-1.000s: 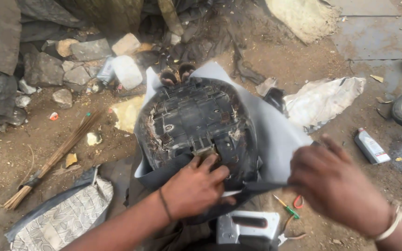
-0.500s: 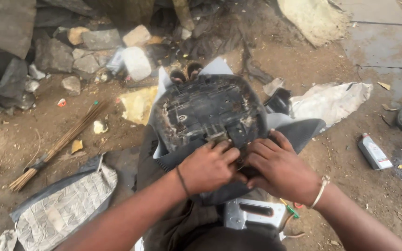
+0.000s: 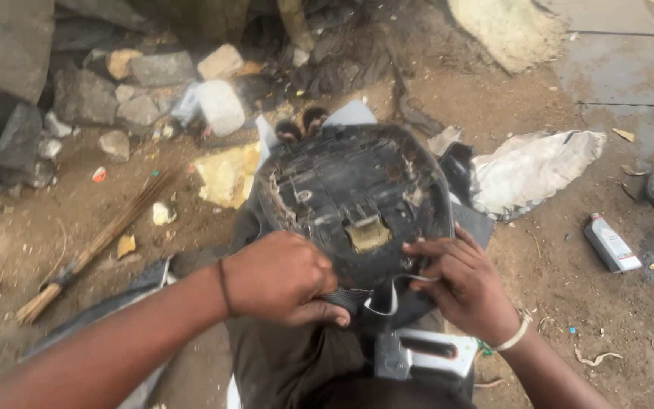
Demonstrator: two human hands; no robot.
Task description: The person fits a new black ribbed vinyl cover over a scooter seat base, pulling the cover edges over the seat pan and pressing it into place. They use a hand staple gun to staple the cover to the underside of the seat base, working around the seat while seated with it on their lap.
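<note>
Upturned black plastic seat base, ribbed and dirty, rests on the person's lap over dirt ground. Left hand is clenched on the black cover material at the base's near edge. Right hand pinches the same cover edge beside it, fingers curled on the rim; possibly gripping a strap, view unclear. Silver metal stapler-like tool lies just below. Broom of brown sticks far left, small grey plastic bottle right.
</note>
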